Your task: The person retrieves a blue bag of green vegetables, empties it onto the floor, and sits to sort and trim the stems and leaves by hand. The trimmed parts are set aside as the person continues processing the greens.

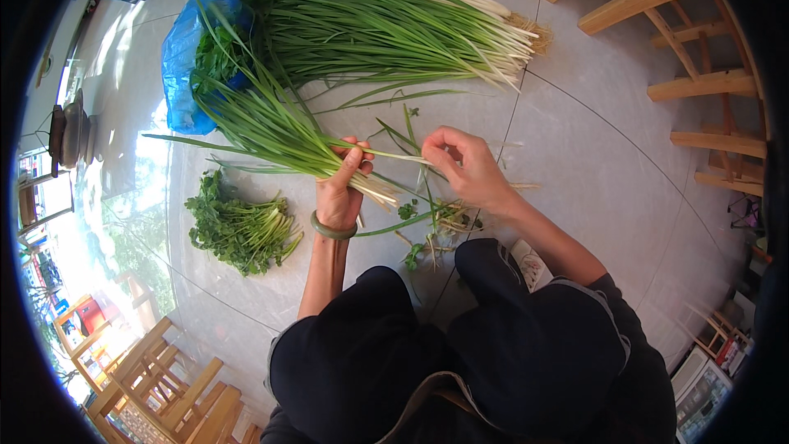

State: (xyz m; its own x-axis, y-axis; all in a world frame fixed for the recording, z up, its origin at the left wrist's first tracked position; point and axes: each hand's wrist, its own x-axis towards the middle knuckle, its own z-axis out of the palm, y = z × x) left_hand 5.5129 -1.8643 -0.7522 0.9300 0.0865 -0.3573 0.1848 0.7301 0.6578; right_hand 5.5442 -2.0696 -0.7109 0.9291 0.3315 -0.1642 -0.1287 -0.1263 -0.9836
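My left hand grips a bunch of garlic chives near its pale stem ends, the green leaves fanning out to the upper left. Between the thumb and fingers of my right hand is the white end of a single chive stalk, which stretches across from the bunch. Beyond my hands lies a large heap of chives, its rooty white ends towards the right. Beneath my hands, trimmed scraps of roots and leaves are scattered on the floor.
A pile of cilantro rests on the tiled floor left of my forearm. At the upper left, a blue plastic bag surrounds more leafy greens. Wooden furniture legs stand at the upper right, and wooden chairs at the lower left.
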